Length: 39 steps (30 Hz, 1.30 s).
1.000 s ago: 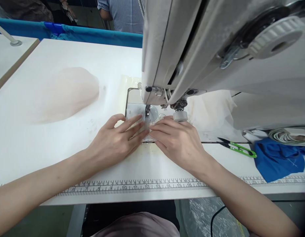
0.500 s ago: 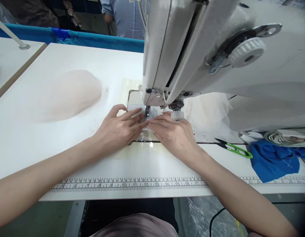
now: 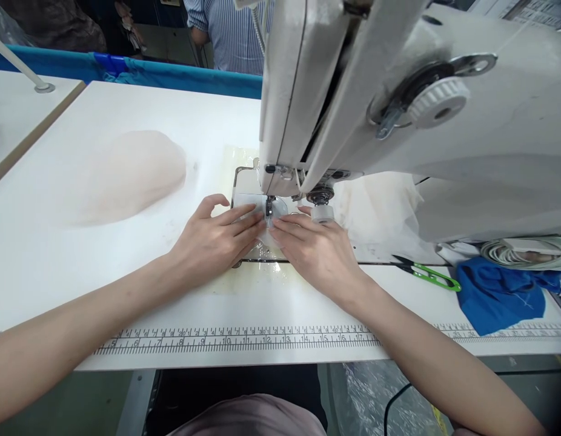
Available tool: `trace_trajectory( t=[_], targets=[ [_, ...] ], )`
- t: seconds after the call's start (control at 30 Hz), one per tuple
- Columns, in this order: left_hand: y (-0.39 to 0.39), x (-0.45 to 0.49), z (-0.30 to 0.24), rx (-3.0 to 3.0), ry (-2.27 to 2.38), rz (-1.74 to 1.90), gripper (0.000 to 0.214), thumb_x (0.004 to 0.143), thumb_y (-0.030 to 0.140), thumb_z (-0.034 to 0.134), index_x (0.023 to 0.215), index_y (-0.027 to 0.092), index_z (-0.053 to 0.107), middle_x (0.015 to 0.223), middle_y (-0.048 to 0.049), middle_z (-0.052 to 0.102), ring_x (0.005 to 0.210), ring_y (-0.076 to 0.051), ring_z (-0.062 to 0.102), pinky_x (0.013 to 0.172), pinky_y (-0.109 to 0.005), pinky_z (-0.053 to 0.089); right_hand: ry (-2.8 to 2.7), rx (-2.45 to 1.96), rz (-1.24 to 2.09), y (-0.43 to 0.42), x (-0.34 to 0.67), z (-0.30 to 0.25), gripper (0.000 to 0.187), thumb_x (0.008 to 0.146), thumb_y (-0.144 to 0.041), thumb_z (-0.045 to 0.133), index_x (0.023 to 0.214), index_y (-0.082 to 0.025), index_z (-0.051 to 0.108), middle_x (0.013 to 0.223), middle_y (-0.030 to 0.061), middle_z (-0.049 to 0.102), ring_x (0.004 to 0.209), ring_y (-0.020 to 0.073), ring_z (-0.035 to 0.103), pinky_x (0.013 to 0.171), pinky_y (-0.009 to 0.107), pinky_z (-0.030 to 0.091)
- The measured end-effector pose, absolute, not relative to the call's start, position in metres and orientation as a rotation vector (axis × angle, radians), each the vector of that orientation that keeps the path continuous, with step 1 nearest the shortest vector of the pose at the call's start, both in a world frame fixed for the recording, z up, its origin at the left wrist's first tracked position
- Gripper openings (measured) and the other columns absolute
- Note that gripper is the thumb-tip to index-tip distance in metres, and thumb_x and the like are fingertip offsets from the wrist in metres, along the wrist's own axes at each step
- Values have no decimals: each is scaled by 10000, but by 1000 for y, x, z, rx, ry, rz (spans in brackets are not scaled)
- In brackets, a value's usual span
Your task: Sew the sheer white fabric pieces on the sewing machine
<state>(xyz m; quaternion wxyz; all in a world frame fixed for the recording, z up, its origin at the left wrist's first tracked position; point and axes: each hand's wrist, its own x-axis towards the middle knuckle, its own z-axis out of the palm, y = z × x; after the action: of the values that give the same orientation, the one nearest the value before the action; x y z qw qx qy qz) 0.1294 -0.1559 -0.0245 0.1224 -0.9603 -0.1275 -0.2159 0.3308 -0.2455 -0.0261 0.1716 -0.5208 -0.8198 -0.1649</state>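
Hands press sheer piece [image 3: 263, 249] at presser foot [image 3: 270, 210]

Both of the person's bare hands lie flat on the bed of the white sewing machine [image 3: 398, 133], right in front of the foot. The left hand [image 3: 212, 243] comes in from the left. Its fingers are stretched out and slightly spread, the thumb is lifted clear, and the fingertips rest on the left edge of the small translucent piece. The right hand [image 3: 317, 251] mirrors it from the other side, with fingers long and close together, palm down, and tips on the piece's right edge. The fingertips of the two hands almost meet just below the foot. Neither hand grips anything; they only press down.

The sheer piece lies on the metal needle plate [image 3: 245, 184]. Its far end is under the foot and its near end shows as a glossy patch between the hands.

On the white table [image 3: 80, 266], a pale pink fabric heap [image 3: 130, 175] sits well to the left of the hands. White gauzy cloth [image 3: 380, 206] is bunched behind the right hand under the machine arm. Green-handled thread snips [image 3: 428, 274] lie to the right, beside a crumpled blue cloth [image 3: 498, 293]. A printed ruler [image 3: 244, 340] runs along the table's near edge, crossed by both forearms. Beyond the far edge stands another person in a striped shirt [image 3: 235, 36].
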Motion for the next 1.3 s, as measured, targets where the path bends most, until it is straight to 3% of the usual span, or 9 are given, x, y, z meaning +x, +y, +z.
trace_trajectory(
  t=[0.17, 0.4, 0.7, 1.07, 1.2, 1.3],
  targets=[
    [-149, 133, -28, -2783, -324, -724, 229, 970, 149, 506, 1142, 157, 657, 1134, -45, 728, 1082, -195, 680, 930, -422, 417, -2351, -1506, -475, -244, 331, -27, 262, 926, -48, 503, 984, -159, 733, 1081, 34, 749, 977, 185, 690, 1041, 385, 474],
    [-143, 134, -31, -2875, -387, -750, 254, 970, 155, 503, 1162, 199, 662, 1164, -35, 717, 1097, -198, 674, 1014, -446, 397, -2373, -1544, -499, -242, 332, -27, 243, 929, -58, 511, 1031, -127, 720, 1073, 40, 751, 951, 180, 683, 1060, 361, 453],
    [-138, 137, -30, -2861, -434, -711, 250, 1010, 171, 440, 1156, 187, 642, 1182, -35, 704, 1092, -185, 680, 973, -480, 405, -2357, -1599, -518, -236, 333, -28, 230, 946, -79, 513, 1044, -139, 712, 1031, 34, 759, 927, 184, 694, 1023, 363, 466],
    [-137, 136, -34, -2891, -480, -690, 270, 1016, 186, 425, 1167, 193, 648, 1200, -25, 700, 1132, -198, 657, 1068, -487, 354, -2357, -1617, -499, -235, 333, -27, 264, 934, -70, 516, 1108, -149, 698, 1094, 56, 744, 1026, 192, 674, 1014, 366, 467],
    [-142, 136, -32, -2822, -517, -675, 292, 991, 273, 491, 1216, 142, 623, 1243, -78, 679, 1161, -242, 632, 1062, -474, 364, -2352, -1582, -518, -235, 334, -25, 285, 913, -55, 505, 1093, -150, 704, 1125, 48, 735, 1045, 198, 664, 1014, 374, 465],
    [-150, 133, -25, -2716, -467, -689, 333, 960, 384, 537, 1113, 116, 662, 1004, -97, 741, 878, -227, 689, 894, -433, 430, -2325, -1565, -500, -239, 334, -21, 318, 875, -45, 500, 1103, -137, 702, 1108, 57, 740, 1028, 206, 664, 1007, 386, 466]
  ],
)
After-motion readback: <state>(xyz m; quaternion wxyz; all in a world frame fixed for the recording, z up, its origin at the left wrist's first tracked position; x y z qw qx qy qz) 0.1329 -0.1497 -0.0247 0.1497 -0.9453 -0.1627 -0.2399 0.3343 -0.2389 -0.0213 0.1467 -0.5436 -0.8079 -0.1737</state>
